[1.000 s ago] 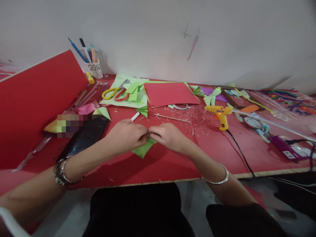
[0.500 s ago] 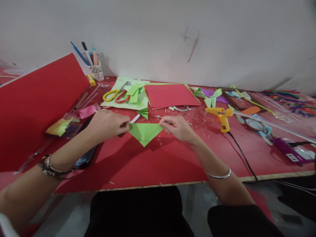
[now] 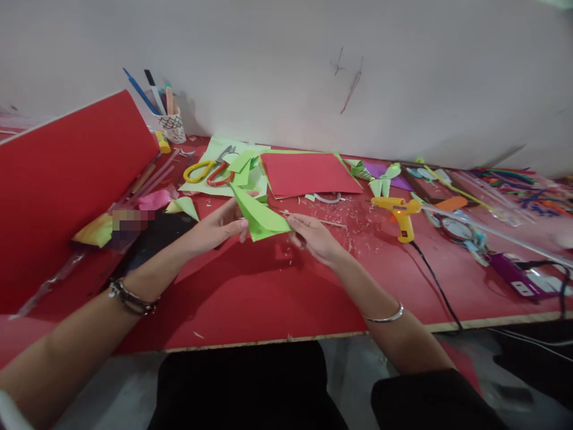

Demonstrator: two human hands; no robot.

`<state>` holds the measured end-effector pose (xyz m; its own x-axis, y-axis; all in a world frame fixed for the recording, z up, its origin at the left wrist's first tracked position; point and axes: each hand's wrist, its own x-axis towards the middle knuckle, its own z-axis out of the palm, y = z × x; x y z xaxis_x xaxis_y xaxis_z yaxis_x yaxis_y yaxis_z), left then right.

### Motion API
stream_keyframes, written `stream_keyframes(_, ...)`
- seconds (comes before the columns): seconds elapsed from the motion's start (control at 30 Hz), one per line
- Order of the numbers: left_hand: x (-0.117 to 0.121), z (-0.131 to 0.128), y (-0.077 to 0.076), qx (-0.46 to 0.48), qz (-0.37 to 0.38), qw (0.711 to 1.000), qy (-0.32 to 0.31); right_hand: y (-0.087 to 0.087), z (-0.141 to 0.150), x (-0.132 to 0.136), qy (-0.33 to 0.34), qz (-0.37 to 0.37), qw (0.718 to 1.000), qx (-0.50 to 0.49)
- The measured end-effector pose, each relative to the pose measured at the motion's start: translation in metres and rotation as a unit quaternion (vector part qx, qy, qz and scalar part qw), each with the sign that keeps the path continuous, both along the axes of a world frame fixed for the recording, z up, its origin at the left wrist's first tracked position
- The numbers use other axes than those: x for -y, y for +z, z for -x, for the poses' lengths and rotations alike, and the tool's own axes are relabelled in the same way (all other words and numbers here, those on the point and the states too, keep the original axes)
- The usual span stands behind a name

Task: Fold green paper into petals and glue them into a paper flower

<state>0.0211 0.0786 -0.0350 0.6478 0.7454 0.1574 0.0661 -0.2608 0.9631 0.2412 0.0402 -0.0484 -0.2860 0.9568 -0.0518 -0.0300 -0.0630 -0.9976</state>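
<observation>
Green paper [image 3: 262, 220] was between both hands above the desk [image 3: 268, 304]. Right hand's [image 3: 317, 237] fingers pinched its right corner; left hand's [image 3: 227, 226] were partly spread, some behind it, hold unclear. Folding had begun; layers gaped, apparently not yet pressed flat.

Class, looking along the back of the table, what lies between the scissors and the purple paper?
The head view shows green paper strips, then a red sheet, then folded green paper.
</observation>
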Motion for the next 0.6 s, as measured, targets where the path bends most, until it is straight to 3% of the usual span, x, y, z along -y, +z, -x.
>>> stream_keyframes(0.23, 0.008, -0.005, 0.000, 0.008, 0.092, 0.993, 0.079, -0.004, 0.005, 0.006, 0.065, 0.015, 0.997, 0.030)
stream_keyframes(0.4, 0.010, -0.007, 0.001, -0.052, 0.152, 0.973, 0.167, -0.005, 0.009, 0.010, 0.017, -0.107, 0.991, 0.079)
stream_keyframes(0.5, 0.010, -0.006, -0.002, -0.094, 0.142, 0.968, 0.185, -0.007, 0.011, 0.013, 0.036, -0.150, 0.979, 0.130)
stream_keyframes(0.6, 0.011, -0.006, -0.001, -0.132, 0.099, 0.971, 0.173, -0.009, 0.012, 0.012, 0.000, -0.140, 0.981, 0.131)
